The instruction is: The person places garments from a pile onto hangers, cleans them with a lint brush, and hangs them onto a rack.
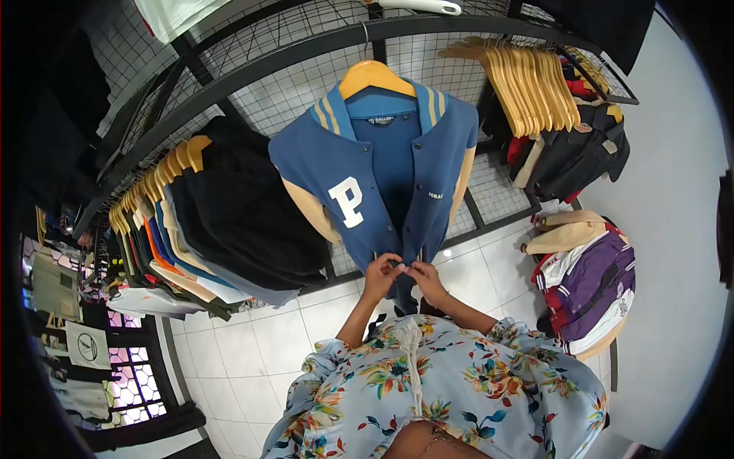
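A blue varsity jacket (352,164) with cream sleeves and a white letter P hangs on a wooden hanger (375,76) from the black rail. Its upper front hangs apart, with snap buttons down both edges. At the lower front, my left hand (381,277) pinches one front edge of the jacket. My right hand (426,280) is closed on the opposite edge, close beside the left. The fingertips of both hands nearly meet at the jacket's opening. Exactly which snap lies between them is too small to make out.
Several garments (222,222) on wooden hangers crowd the rail at left. Bare wooden hangers (527,88) hang at upper right, near dark jackets (585,153). A pile of varsity jackets (592,283) lies by the right wall. White tiles (260,344) cover the floor.
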